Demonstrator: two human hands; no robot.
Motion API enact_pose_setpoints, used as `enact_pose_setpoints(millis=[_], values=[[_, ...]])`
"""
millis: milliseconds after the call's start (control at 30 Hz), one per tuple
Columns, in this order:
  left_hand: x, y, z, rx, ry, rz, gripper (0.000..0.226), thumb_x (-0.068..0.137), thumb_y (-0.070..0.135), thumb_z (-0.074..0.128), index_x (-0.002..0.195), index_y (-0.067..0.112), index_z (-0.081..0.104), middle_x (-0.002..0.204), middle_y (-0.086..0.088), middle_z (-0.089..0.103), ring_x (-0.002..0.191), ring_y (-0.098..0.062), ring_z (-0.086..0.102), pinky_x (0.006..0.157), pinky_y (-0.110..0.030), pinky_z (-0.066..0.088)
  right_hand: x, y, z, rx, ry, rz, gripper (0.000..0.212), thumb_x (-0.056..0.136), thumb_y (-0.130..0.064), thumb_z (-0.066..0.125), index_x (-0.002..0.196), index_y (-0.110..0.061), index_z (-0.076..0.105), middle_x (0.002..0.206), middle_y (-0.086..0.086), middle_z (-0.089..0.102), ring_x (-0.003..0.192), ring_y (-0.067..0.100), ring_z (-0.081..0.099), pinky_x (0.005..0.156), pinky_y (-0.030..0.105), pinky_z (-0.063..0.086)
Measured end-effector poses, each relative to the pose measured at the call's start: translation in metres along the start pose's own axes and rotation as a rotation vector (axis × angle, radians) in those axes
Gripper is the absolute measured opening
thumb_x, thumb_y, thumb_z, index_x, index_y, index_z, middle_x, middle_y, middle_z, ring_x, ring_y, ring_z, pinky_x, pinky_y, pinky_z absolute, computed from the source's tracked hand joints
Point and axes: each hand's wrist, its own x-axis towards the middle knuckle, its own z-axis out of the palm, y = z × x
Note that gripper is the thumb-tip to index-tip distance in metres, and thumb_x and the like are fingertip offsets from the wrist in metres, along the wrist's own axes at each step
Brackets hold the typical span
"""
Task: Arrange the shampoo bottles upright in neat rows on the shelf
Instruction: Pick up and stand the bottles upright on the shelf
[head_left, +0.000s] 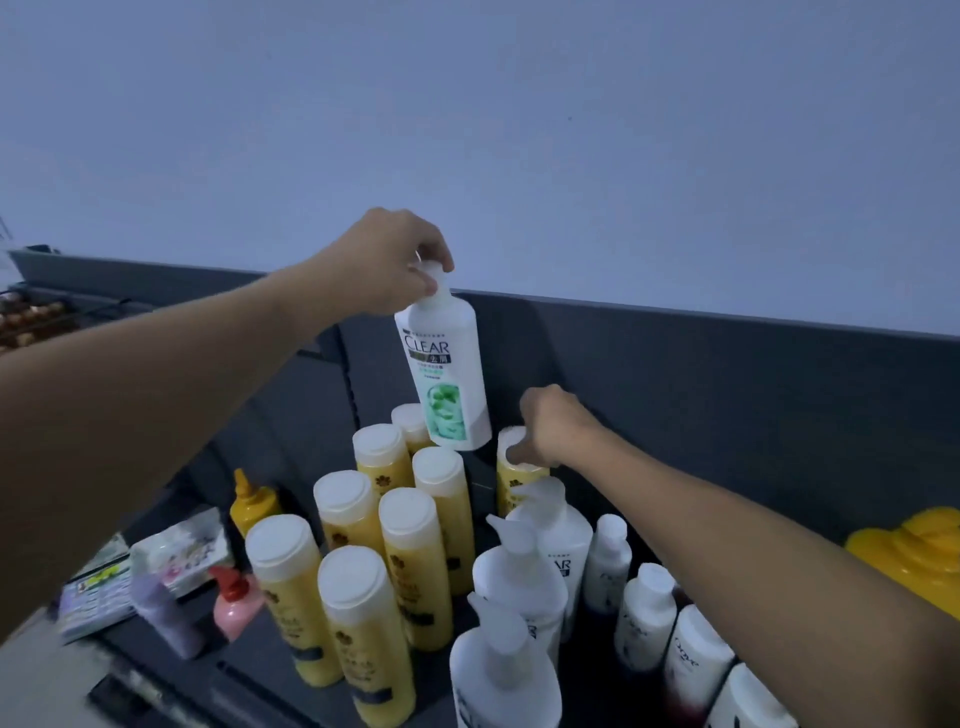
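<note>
left hand (387, 260) fingers pinch the clear bottle (447, 374) pump, hiding it; right hand (550, 426) fingers grip a half-hidden yellow bottle (514, 486) cap, frame centre.

Held bottle (447, 374): "CLEAR" in large letters across the white front; smaller lines under it too small to read.
Pump bottle (558, 545): "EAR", the end of a partly hidden word.
Small white bottle (693, 657): "Dove" in script, running down the side.
Next white bottle (641, 618): the same script, blurred.
Yellow bottles (291, 597): flower emblem and dark band, wording unreadable.
</note>
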Motion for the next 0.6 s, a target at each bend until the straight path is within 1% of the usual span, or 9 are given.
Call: enact_pose_setpoints(millis=[100,200,267,367,467,533,600], values=[[0.0,0.003,-0.026,-0.004,0.033,-0.012,0.028,0.085,0.01,0.066,0.104,0.029,0.073,0.105,0.005,0.067,0.097,-0.016,0.06,0.082,-0.027,0.044,0.008,-0.014,0.009,0.048,-0.01,-0.067,0.03,0.086,-0.026,0.071,0.069,-0.012,0.051,0.071,0.003,0.055,0.063,0.019,0.056,0.049,0.026,0.042],[-0.003,0.006,-0.045,0.001,0.055,-0.013,0.026,0.086,0.01,0.067,0.103,0.029,0.073,0.098,0.009,0.066,0.094,-0.019,0.064,0.077,-0.027,0.046,0.018,-0.023,0.02,0.165,0.053,-0.143,0.034,0.085,-0.024,0.073,0.067,-0.014,0.047,0.066,0.001,0.052,0.06,0.017,0.052,0.049,0.025,0.039],[-0.004,0.008,-0.054,0.015,0.06,-0.011,0.027,0.086,0.01,0.066,0.104,0.028,0.075,0.1,0.007,0.069,0.094,-0.02,0.065,0.076,-0.027,0.046,0.022,-0.024,0.025,0.208,0.074,-0.165,0.036,0.085,-0.026,0.074,0.065,-0.014,0.046,0.064,0.0,0.051,0.062,0.019,0.053,0.049,0.025,0.038],[-0.005,0.013,-0.059,0.025,0.055,0.004,0.028,0.086,0.01,0.065,0.105,0.028,0.075,0.104,0.004,0.071,0.097,-0.018,0.064,0.075,-0.024,0.042,0.019,-0.019,0.017,0.172,0.021,-0.139,0.038,0.082,-0.036,0.081,0.072,-0.012,0.053,0.07,0.002,0.058,0.065,0.018,0.057,0.054,0.026,0.045],[-0.004,0.021,-0.058,0.012,0.042,0.027,0.028,0.087,0.01,0.066,0.106,0.028,0.075,0.106,0.004,0.071,0.1,-0.019,0.063,0.079,-0.025,0.043,0.001,-0.001,-0.011,0.031,-0.044,-0.043,0.043,0.077,-0.046,0.084,0.087,-0.01,0.063,0.089,0.005,0.068,0.078,0.021,0.067,0.066,0.03,0.056],[-0.001,0.028,-0.054,-0.013,0.036,0.041,0.027,0.087,0.011,0.066,0.106,0.028,0.076,0.106,0.003,0.071,0.1,-0.02,0.064,0.08,-0.028,0.046,-0.017,0.019,-0.038,-0.009,-0.009,0.02,0.042,0.074,-0.043,0.087,0.095,-0.009,0.071,0.096,0.007,0.071,0.084,0.023,0.07,0.07,0.032,0.059],[0.003,0.038,-0.046,-0.052,0.042,0.063,0.027,0.087,0.011,0.068,0.107,0.027,0.076,0.105,0.004,0.072,0.099,-0.018,0.064,0.079,-0.025,0.045,-0.038,0.041,-0.065,-0.024,0.046,0.055,0.038,0.074,-0.038,0.087,0.099,-0.011,0.076,0.094,0.005,0.075,0.085,0.022,0.071,0.077,0.034,0.061]])
